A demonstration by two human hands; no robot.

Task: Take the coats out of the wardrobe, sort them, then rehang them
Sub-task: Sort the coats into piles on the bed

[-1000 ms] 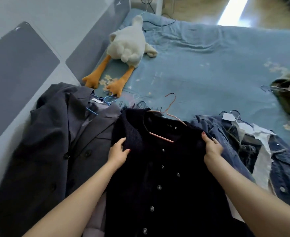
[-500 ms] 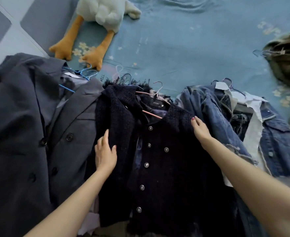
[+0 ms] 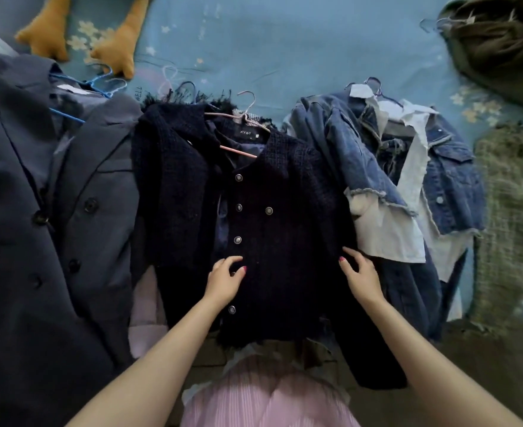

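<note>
A dark navy tweed jacket (image 3: pixel 272 217) with metal buttons lies flat on the blue bed, on a pink hanger (image 3: pixel 238 149). My left hand (image 3: pixel 224 278) rests on its lower front near the button row, fingers loosely spread. My right hand (image 3: pixel 360 274) touches the jacket's right edge, fingers relaxed. A grey coat (image 3: pixel 54 211) on a blue hanger (image 3: pixel 78 87) lies to the left. To the right lies a denim jacket (image 3: pixel 408 167) over a white shirt.
The orange feet of a plush duck (image 3: pixel 112 50) show at the top left. A dark olive garment (image 3: pixel 500 47) lies at the top right and a green tweed piece (image 3: pixel 513 229) at the right. The blue bedsheet (image 3: pixel 285 50) stretches beyond the coats.
Both hands slid down the navy jacket from its shoulders to its lower front. The view tilted downward, so the duck's body left the frame.
</note>
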